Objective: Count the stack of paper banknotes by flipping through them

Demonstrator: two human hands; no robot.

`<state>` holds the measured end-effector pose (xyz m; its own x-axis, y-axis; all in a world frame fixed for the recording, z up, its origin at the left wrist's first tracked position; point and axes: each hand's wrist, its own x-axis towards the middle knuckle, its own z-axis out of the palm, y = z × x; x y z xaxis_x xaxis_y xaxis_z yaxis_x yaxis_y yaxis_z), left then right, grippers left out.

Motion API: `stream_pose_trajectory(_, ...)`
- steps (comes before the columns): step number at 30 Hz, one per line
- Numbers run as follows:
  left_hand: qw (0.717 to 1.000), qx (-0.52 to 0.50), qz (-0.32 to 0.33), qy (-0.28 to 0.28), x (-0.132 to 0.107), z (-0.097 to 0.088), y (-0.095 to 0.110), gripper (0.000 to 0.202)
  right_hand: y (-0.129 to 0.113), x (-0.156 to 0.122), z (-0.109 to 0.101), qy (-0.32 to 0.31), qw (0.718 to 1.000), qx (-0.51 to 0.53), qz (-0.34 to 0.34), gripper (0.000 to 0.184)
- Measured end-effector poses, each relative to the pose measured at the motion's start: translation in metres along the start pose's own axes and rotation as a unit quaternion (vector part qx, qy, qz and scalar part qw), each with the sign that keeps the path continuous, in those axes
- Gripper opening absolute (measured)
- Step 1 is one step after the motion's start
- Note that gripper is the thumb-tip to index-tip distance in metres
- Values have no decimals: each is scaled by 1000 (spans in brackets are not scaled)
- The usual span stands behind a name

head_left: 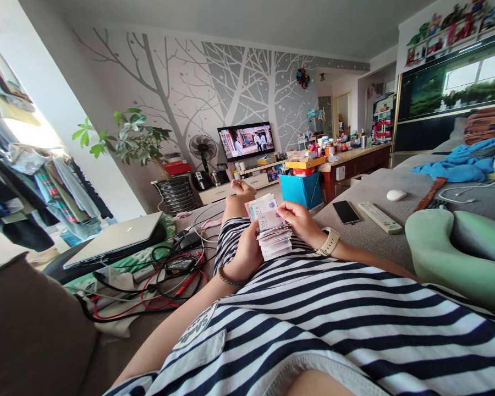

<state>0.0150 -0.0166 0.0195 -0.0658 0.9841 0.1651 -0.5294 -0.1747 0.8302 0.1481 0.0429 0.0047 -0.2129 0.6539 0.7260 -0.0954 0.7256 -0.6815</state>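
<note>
My left hand [247, 250] is closed around the lower left side of a thick wad of banknotes [274, 242], held above my lap. The notes are pale with pink, purple and greenish printing, and several fan out at the top. On the other side, my right hand [300, 222] pinches the right edge of an upper note between thumb and fingers. The wad bends over, and its lower layers show as stacked edges. A pale watch is on my right wrist and a braided band on my left.
On the sofa to the right lie a phone [346, 212], a remote control [379, 218], a white mouse [396, 195] and a green neck pillow [457, 258]. Tangled cables [173, 275] and a laptop [115, 239] are at the left. Ahead stands a blue box [299, 190].
</note>
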Motion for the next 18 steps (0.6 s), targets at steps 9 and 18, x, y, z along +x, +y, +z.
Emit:
stream_pose_trajectory(9, 994, 64, 88, 26, -9, 11, 3, 22, -1, 0, 1, -2, 1000, 3, 2, 30)
stream_pose_trajectory(18, 998, 56, 37, 14, -8, 10, 3, 24, -3, 0, 1, -3, 1000, 0, 5, 32)
